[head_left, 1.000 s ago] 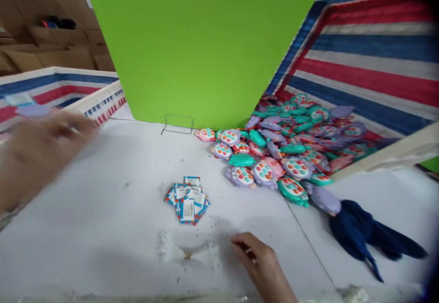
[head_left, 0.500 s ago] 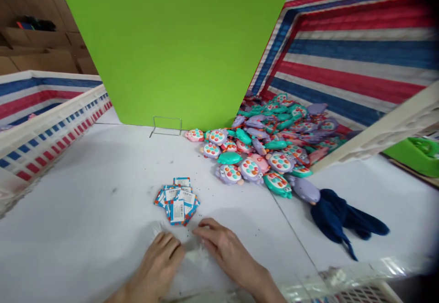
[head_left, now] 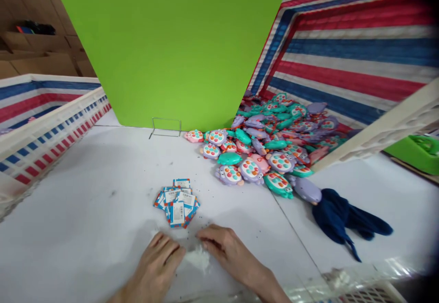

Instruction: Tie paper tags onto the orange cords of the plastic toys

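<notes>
Both my hands rest low on the white table (head_left: 85, 202), close together. My left hand (head_left: 158, 264) and my right hand (head_left: 228, 252) press their fingertips on a small bunch of thin white plastic ties (head_left: 196, 259) lying between them. The fingers are curled in a pinch on the bunch. Just beyond the fingers lies a loose stack of blue and white printed cards (head_left: 177, 201).
A heap of small teal, purple and pink toy phones (head_left: 267, 147) spills from a striped crate (head_left: 353, 56) at the right. A dark blue cloth (head_left: 343, 216) lies beside it. A green board (head_left: 171, 42) stands behind. Another striped crate (head_left: 41, 134) is at the left.
My left hand came down from the left crate to the white ties beside my right hand. Both hands now sit slightly nearer me on the bunch.
</notes>
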{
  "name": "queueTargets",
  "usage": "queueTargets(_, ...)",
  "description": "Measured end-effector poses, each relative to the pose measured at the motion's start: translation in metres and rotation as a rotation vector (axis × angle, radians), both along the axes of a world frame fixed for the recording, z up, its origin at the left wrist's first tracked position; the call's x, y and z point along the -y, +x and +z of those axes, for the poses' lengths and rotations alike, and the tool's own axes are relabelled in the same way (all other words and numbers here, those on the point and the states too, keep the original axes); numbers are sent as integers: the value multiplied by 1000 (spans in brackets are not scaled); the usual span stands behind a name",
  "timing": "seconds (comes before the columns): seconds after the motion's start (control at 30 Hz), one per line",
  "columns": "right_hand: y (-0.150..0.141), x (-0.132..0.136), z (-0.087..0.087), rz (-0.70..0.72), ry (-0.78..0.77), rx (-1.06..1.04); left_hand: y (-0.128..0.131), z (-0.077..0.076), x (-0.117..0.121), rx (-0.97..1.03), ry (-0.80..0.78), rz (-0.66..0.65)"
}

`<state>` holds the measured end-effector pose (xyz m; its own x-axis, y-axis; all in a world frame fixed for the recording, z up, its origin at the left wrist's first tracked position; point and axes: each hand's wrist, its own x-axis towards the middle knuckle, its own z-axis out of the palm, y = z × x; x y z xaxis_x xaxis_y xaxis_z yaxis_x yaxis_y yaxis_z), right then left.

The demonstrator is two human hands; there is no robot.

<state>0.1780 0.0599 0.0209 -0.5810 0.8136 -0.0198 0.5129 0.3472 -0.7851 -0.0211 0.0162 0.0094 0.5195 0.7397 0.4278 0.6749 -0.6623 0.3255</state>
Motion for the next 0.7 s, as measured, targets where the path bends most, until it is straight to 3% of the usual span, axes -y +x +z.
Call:
queueTargets(0.2, 0, -1, -5, -37, -81, 2, -3, -4, -2, 6, 100, -32)
queueTargets(0.4, -1, -1, -4, -56, -178, -6, -4, -7, -2, 6, 81, -38)
queueTargets(0.7, -1, 0, 0, -96, 11, 135, -6, -14, 2, -34, 59, -28)
